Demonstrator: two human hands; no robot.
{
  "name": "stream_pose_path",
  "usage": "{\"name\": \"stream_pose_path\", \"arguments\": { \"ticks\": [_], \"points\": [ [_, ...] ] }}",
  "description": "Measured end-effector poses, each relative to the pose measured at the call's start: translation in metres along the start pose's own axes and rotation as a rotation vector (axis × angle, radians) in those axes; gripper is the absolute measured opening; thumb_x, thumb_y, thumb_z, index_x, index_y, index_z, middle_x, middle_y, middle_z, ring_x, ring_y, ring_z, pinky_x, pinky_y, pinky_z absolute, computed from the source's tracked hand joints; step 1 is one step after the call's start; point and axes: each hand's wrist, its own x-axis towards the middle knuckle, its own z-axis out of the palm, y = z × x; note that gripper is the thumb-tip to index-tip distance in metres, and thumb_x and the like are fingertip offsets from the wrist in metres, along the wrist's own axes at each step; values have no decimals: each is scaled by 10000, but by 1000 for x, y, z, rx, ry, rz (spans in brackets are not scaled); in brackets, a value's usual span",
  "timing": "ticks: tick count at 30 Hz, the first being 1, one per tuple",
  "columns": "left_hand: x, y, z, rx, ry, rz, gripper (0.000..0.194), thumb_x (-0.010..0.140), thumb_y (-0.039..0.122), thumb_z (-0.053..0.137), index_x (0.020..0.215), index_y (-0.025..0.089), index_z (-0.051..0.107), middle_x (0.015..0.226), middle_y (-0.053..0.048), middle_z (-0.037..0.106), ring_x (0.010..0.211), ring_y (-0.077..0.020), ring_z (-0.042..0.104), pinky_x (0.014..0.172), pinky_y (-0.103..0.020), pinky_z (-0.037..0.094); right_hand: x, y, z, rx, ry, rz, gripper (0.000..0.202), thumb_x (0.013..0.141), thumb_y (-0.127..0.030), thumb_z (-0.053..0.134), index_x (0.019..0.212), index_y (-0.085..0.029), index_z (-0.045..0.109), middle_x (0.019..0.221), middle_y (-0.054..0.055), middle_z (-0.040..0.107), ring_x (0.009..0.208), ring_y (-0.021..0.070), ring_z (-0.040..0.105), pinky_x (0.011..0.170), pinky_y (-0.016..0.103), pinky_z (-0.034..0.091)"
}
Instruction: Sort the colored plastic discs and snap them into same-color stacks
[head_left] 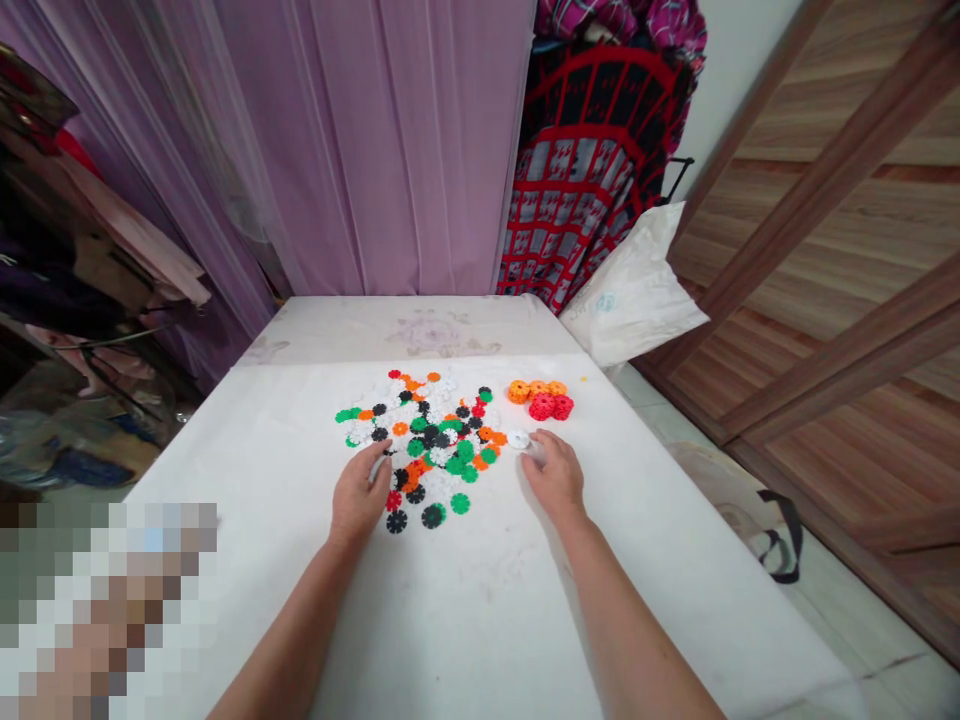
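A loose pile of notched plastic discs (433, 437) in black, green, white, orange and red lies spread on the white-covered table (450, 620). My left hand (361, 492) is at the pile's left edge, thumb and fingers apart, with nothing I can make out between them. On the other side, my right hand (556, 474) has its thumb and fingers closed on white discs (517, 439), just right of the pile. Beyond it stand short stacks of orange discs (537, 390) and red discs (551, 406), sorted by colour.
A purple curtain (390, 150) hangs behind the table. At the right are a white bag (634, 290), red patterned cloth (570, 190) and wooden doors (847, 250). Clothes (97, 220) hang at the left. A blurred-out patch covers the lower left corner.
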Motion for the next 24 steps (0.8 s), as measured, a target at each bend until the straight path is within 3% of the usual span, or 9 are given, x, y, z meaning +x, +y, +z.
{"name": "stream_pose_path", "arguments": {
  "ticks": [4,8,18,24],
  "points": [
    [1,2,-1,5,-40,-15,411,901,429,476,1160,231,726,1161,-76,756,1100,-248,693,991,-415,547,12,-11,-2,-93,-128,30,424,805,-277,660,1222,-202,648,1251,98,698,1173,277,601,989,406,468],
    [1,4,-2,19,-60,-25,422,900,429,464,1165,224,722,1163,-80,754,1109,-251,689,994,-415,543,20,-15,-1,-148,-176,55,454,823,-319,680,1260,-207,626,1244,96,706,1167,280,602,967,398,444],
    [1,3,-3,54,-65,1,402,902,421,474,1162,236,719,1133,-71,762,1082,-248,694,976,-413,548,24,-9,9,-104,-93,22,446,754,-292,700,1190,-222,635,1051,48,760,1027,267,651,899,374,438],
    [2,1,-2,70,-78,5,438,904,447,457,1168,213,717,1133,-90,760,1071,-260,694,972,-425,547,26,14,-10,-122,1,180,490,764,-298,682,1229,-186,576,1046,60,763,1003,265,662,886,375,438]
  ]
}}
